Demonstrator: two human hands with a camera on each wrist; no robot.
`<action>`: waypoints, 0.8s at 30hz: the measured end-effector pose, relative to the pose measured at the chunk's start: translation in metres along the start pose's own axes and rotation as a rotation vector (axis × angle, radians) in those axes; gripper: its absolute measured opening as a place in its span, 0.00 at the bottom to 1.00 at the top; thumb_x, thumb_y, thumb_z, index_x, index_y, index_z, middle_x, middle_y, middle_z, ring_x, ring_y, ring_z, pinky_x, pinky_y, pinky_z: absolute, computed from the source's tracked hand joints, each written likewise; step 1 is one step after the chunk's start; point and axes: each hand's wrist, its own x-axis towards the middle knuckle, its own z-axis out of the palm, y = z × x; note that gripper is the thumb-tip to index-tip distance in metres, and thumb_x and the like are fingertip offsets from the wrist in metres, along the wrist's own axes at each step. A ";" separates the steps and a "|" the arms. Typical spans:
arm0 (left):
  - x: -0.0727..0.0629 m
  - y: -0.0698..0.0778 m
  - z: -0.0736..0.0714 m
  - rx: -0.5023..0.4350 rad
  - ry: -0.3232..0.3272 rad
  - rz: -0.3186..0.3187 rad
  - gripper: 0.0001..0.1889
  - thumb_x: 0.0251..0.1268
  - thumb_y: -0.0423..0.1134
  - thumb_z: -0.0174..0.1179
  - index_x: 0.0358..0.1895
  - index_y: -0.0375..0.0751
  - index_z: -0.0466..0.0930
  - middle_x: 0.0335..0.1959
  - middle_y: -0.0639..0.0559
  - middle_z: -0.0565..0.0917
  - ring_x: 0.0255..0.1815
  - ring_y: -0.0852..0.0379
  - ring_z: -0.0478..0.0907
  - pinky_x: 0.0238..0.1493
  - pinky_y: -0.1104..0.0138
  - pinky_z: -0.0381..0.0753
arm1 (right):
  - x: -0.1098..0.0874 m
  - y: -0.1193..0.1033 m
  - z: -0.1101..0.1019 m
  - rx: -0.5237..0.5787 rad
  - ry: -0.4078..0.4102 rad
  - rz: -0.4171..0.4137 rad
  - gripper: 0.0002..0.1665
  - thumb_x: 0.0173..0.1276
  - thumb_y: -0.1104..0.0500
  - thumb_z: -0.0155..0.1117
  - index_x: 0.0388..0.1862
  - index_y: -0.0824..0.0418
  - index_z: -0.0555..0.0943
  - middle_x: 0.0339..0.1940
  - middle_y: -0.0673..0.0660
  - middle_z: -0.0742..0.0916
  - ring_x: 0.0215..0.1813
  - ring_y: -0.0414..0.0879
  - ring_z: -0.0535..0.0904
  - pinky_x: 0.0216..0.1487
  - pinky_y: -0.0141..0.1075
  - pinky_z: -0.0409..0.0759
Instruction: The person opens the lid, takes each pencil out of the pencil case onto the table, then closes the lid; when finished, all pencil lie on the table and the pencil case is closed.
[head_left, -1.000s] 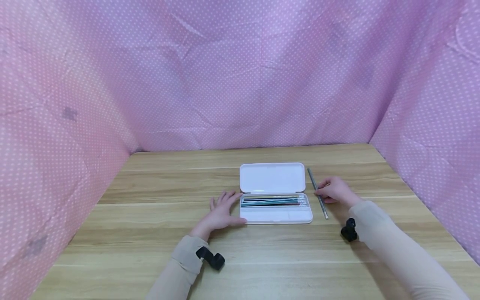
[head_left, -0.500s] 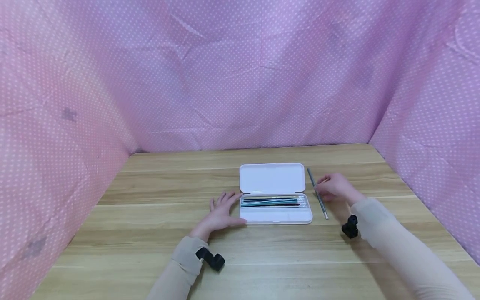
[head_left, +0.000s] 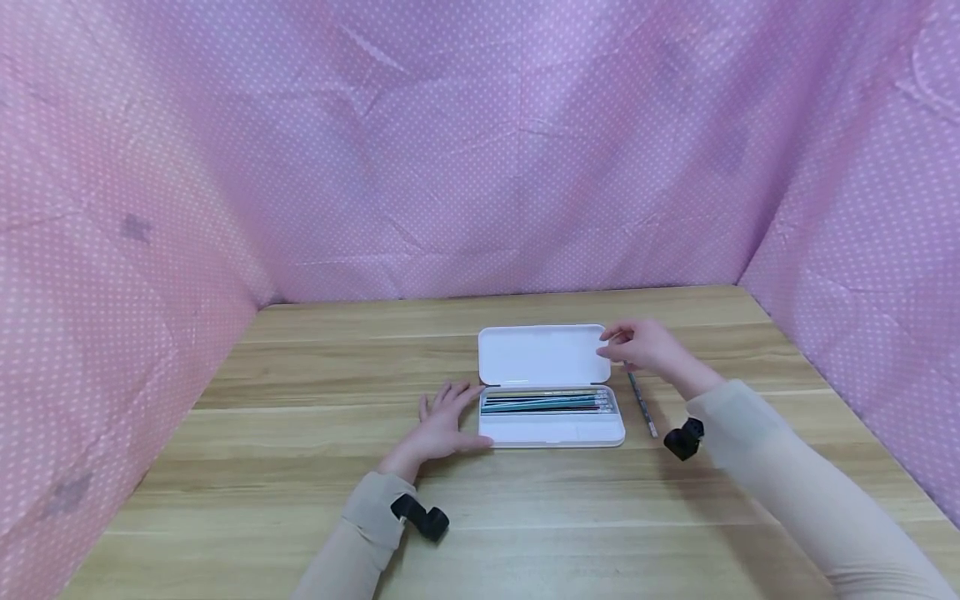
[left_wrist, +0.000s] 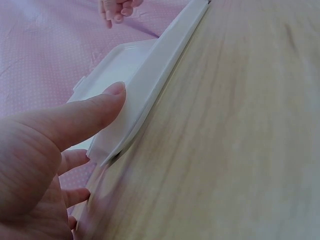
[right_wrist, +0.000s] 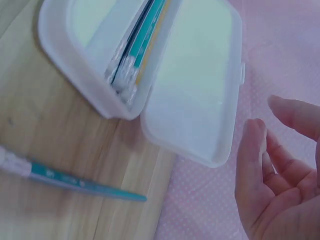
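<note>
Right hand [head_left: 647, 346] is shifting from the pencil [head_left: 642, 407] to beside the open lid [head_left: 540, 354], thumb and fingertips parted, holding nothing, leaving that pencil lying on the table [head_left: 540, 533] right of the case [head_left: 517, 431]; spread left hand [head_left: 438, 429] is touching its left end.

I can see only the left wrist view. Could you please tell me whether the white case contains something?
Observer: Yes, in the head view several pencils lie inside the white case.
Operator: Thank you. Is there also any pencil outside of the case?
Observer: Yes, one loose pencil lies on the table, to the right of the case.
Operator: And is the right hand touching this loose pencil?
Observer: No. In the right wrist view, the right hand is apart from it.
</note>
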 end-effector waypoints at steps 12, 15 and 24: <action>-0.001 0.000 0.000 0.014 0.010 0.005 0.46 0.46 0.49 0.72 0.71 0.50 0.60 0.73 0.39 0.57 0.76 0.36 0.37 0.65 0.35 0.22 | 0.009 -0.020 0.036 -0.053 -0.130 -0.180 0.21 0.63 0.60 0.65 0.53 0.69 0.77 0.39 0.60 0.82 0.38 0.50 0.80 0.41 0.43 0.84; -0.001 0.000 0.000 0.016 0.012 0.003 0.46 0.46 0.50 0.72 0.71 0.50 0.60 0.73 0.39 0.57 0.76 0.35 0.38 0.65 0.35 0.23 | 0.011 -0.023 0.049 -0.097 -0.169 -0.239 0.20 0.62 0.60 0.66 0.52 0.68 0.78 0.38 0.58 0.83 0.39 0.48 0.79 0.41 0.40 0.82; 0.002 -0.001 0.000 0.014 0.012 -0.001 0.46 0.46 0.51 0.72 0.71 0.51 0.60 0.73 0.39 0.56 0.76 0.35 0.38 0.65 0.34 0.24 | 0.015 -0.031 0.070 -0.235 -0.210 -0.333 0.19 0.62 0.62 0.66 0.52 0.65 0.79 0.43 0.60 0.84 0.46 0.49 0.81 0.50 0.43 0.80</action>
